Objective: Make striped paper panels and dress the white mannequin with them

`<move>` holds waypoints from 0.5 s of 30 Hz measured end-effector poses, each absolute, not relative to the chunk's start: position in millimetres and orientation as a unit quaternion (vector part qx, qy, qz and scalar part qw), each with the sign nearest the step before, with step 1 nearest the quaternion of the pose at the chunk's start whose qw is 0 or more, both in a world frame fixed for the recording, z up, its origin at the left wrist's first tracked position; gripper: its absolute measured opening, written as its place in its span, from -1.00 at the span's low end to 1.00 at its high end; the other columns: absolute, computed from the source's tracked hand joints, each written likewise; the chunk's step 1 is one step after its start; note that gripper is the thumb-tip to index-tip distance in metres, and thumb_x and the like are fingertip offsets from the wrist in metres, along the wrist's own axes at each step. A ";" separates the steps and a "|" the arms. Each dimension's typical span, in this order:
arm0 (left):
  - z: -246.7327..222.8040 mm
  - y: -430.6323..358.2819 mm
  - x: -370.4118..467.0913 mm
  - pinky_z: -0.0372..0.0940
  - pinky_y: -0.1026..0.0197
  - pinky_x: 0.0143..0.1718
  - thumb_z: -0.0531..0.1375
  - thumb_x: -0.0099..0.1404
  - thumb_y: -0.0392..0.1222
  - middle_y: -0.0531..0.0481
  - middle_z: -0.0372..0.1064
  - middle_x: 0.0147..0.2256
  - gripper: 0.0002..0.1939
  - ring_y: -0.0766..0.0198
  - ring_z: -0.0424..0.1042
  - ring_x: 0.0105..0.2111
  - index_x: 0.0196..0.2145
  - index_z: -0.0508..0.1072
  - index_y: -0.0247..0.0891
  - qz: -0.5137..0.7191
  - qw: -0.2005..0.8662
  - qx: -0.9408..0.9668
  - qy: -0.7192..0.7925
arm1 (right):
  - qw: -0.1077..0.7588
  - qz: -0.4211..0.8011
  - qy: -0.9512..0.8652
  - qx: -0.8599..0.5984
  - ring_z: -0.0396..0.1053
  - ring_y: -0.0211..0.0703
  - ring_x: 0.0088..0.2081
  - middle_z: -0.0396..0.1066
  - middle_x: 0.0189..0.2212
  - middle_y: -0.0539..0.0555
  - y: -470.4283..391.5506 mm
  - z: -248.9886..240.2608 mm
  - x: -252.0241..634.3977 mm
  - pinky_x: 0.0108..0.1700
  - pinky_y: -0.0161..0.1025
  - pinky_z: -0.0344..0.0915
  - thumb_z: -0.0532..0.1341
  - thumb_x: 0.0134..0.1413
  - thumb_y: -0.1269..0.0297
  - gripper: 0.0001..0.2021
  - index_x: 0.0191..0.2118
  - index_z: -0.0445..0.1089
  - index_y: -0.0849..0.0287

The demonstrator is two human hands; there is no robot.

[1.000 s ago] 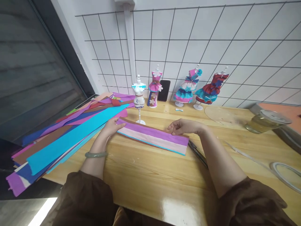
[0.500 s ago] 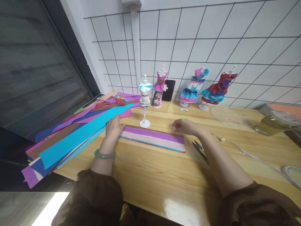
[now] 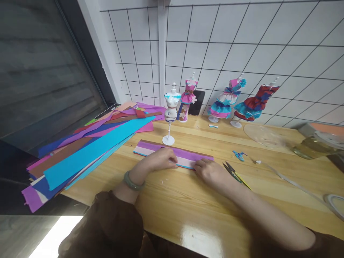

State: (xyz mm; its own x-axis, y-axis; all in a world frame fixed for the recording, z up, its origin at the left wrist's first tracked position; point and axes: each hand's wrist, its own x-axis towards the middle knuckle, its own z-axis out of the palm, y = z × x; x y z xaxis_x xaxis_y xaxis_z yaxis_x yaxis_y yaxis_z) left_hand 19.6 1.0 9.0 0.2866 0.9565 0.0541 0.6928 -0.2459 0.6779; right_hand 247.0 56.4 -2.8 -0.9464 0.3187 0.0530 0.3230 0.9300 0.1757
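A long stack of layered crepe paper strips (image 3: 185,154), purple, pale pink, blue and brown, lies flat on the wooden table. My left hand (image 3: 162,158) rests over its middle, with fingers bent down at the near edge. Farther right, my right hand (image 3: 206,171) is closed at that same edge; its fingertips are partly hidden. Just behind the strips stands a small white mannequin (image 3: 171,111) with a blue band across its chest. Beside my right wrist lie small scissors (image 3: 234,173), partly covered by the forearm.
Many coloured crepe paper strips (image 3: 99,143) are piled at left. Dressed mannequins (image 3: 222,102) and a dark phone (image 3: 197,102) stand along the tiled wall. A crumpled blue scrap (image 3: 239,155), a glass jar (image 3: 307,147) and a tape roll (image 3: 335,205) lie to the right.
My left hand has moved right from the strips' left end to their middle. My right hand has come down from above the table onto the near edge. The blue scrap is now uncovered.
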 end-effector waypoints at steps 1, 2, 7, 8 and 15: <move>7.1 1.1 21.0 0.17 0.25 -0.30 0.25 -0.01 -0.15 -0.02 0.40 -0.39 -0.85 0.22 0.34 -0.34 -0.42 0.52 -0.20 0.228 0.275 0.758 0.546 | 0.022 -0.105 -0.982 -0.156 0.31 -0.11 -0.39 0.39 -0.44 0.19 56.5 -5.9 249.3 -0.37 -0.22 0.18 0.03 0.11 0.46 -0.80 -0.39 0.39 0.26; 5.4 1.4 21.7 0.17 0.25 -0.30 0.26 -0.02 -0.16 -0.01 0.39 -0.38 -0.85 0.22 0.34 -0.34 -0.42 0.52 -0.19 0.222 0.270 0.761 0.546 | 0.031 -0.112 -0.982 -0.151 0.31 -0.11 -0.38 0.39 -0.44 0.19 56.7 -7.8 251.2 -0.36 -0.22 0.18 0.03 0.11 0.47 -0.80 -0.40 0.39 0.26; 1.7 3.3 21.4 0.17 0.26 -0.30 0.22 0.01 -0.23 -0.02 0.39 -0.37 -0.87 0.22 0.34 -0.33 -0.41 0.52 -0.20 0.205 0.257 0.772 0.544 | 0.067 -0.083 -0.981 -0.164 0.29 -0.11 -0.35 0.39 -0.41 0.14 57.8 -9.9 256.1 -0.35 -0.23 0.19 0.01 0.13 0.46 -0.79 -0.36 0.38 0.23; 2.0 3.6 21.5 0.17 0.26 -0.30 0.19 0.03 -0.26 -0.02 0.39 -0.37 -0.87 0.22 0.34 -0.33 -0.41 0.51 -0.20 0.203 0.256 0.774 0.543 | 0.074 -0.071 -0.980 -0.170 0.29 -0.11 -0.34 0.39 -0.42 0.14 58.2 -10.2 256.8 -0.35 -0.23 0.19 0.00 0.14 0.46 -0.79 -0.35 0.38 0.23; 4.0 4.6 23.4 0.16 0.27 -0.34 0.11 0.06 -0.34 -0.01 0.41 -0.46 -0.83 0.25 0.35 -0.39 -0.49 0.51 -0.23 0.212 0.266 0.773 0.535 | 0.102 -0.004 -0.978 -0.183 0.31 -0.12 -0.29 0.39 -0.41 0.15 58.5 -8.3 260.2 -0.28 -0.23 0.21 -0.02 0.16 0.43 -0.76 -0.32 0.39 0.23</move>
